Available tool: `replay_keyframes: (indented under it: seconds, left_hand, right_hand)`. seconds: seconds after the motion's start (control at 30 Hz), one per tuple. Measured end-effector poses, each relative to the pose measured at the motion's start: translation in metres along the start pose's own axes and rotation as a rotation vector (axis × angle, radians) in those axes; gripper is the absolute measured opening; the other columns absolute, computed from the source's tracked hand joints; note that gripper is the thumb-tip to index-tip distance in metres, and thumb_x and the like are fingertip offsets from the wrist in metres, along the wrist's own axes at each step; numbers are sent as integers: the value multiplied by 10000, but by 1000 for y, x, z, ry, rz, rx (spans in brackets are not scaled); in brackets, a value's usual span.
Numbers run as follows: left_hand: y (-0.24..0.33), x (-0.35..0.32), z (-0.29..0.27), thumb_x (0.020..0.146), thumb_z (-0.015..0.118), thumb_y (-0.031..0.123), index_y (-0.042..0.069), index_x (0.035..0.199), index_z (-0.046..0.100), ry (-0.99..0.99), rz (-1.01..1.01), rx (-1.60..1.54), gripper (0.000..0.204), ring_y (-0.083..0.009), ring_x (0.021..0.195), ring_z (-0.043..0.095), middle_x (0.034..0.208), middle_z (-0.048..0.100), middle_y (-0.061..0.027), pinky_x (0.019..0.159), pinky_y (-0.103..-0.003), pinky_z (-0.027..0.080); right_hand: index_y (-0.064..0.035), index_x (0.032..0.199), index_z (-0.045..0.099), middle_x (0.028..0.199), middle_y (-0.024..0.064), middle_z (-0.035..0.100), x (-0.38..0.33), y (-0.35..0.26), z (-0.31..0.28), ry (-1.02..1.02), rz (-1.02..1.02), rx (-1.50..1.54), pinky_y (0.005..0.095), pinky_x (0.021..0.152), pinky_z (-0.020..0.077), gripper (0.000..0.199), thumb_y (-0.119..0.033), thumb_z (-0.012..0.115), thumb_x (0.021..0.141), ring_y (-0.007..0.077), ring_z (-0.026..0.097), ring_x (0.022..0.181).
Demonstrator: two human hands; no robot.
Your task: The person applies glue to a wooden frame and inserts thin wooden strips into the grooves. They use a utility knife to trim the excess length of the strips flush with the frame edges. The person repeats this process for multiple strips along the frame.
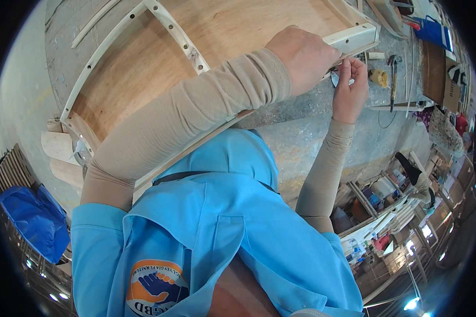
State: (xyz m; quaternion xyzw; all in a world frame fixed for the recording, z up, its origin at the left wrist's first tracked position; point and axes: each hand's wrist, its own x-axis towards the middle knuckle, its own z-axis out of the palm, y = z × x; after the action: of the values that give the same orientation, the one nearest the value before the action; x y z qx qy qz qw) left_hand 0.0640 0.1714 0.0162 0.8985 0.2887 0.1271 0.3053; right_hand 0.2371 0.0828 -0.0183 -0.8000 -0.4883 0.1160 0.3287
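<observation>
A wooden frame [181, 38] of pale battens with dark screw holes borders a brown plywood panel [135, 76]. My left arm reaches across it, and my left hand [304, 59] is closed at the frame's near right side, knuckles up. Just right of it my right hand [351, 90] pinches with thumb and forefinger, the other fingers curled. The fingertips of both hands nearly meet by the frame's edge. A thin, brownish sliver shows between them; what either hand holds is too small and covered to make out.
Right of my hands lie a small wood block [375, 55], a yellowish lump [378, 77] and a hammer [393, 79]. A blue bag [432, 33] is beyond them. Cluttered shelves [373, 206] stand at the right; a blue sheet [34, 219] hangs at the left.
</observation>
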Motion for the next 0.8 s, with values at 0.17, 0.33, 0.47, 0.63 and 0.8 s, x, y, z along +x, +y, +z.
replay_keyframes:
  seconds: [0.17, 0.33, 0.47, 0.63, 0.8]
  left_hand:
    - [2, -6, -3, 941, 602, 205, 119, 1200, 680, 5, 15, 17, 284, -345, 714, 675, 755, 683, -164, 677, -466, 535]
    - [1, -9, -3, 930, 606, 189, 122, 1222, 664, 27, 38, 29, 305, -342, 693, 668, 737, 673, -160, 659, -460, 530]
    - [-1, -12, -3, 903, 619, 158, 123, 1245, 651, 59, 65, 39, 345, -345, 664, 653, 724, 664, -161, 645, -457, 522]
    - [-1, -22, -7, 882, 617, 114, 113, 1210, 647, 48, 67, 19, 329, -337, 699, 667, 731, 667, -160, 665, -446, 532]
    - [3, -25, -13, 890, 588, 85, 95, 1123, 659, -31, 37, 74, 244, -317, 749, 705, 755, 686, -145, 684, -427, 564]
  right_hand:
    - [-9, 986, 639, 869, 124, 676, 5, 1, 1, 1, -15, -13, 366, 735, 507, 249, -255, 605, 1002, 241, 643, 778]
    - [-13, 954, 659, 831, 132, 687, 12, -2, -1, -21, 6, -100, 378, 710, 508, 284, -292, 617, 987, 265, 658, 753]
    - [-12, 958, 664, 830, 132, 694, 13, -5, -2, -37, -2, -102, 376, 709, 514, 282, -290, 622, 978, 260, 670, 754]
    - [-6, 951, 660, 833, 133, 701, 14, -9, -2, -17, -56, -138, 367, 711, 522, 267, -268, 616, 976, 255, 679, 749]
    - [-5, 947, 657, 818, 129, 699, 13, -12, -3, -19, -58, -141, 363, 711, 522, 257, -256, 607, 976, 258, 681, 747]
